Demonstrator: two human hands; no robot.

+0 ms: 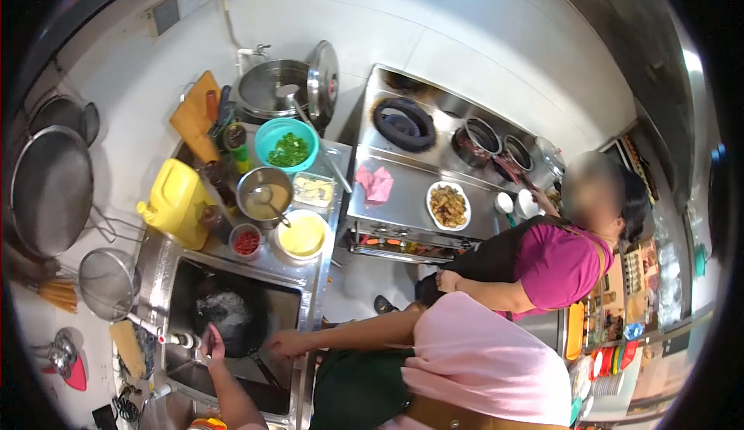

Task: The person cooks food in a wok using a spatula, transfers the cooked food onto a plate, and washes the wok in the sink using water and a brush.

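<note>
My left hand (213, 342) is beside the tap (180, 340) at the sink (298, 306), fingers stretched out; contact with the tap is unclear. Below the tap, a dark wok (248, 318) sits in the sink with clear, rippling water in it. Its handle (266, 370) points toward my body. My right hand (291, 343) is over the sink's right edge, near the wok handle, with its fingers curled closed. Whatever it may hold is hidden.
Behind the sink stand a yellow jug (177, 204), a steel bowl (265, 194), a white bowl (302, 236) and a teal basin (287, 145). A person in a magenta top (554, 263) stands at right by the stove (380, 163), near a plate of food (449, 206).
</note>
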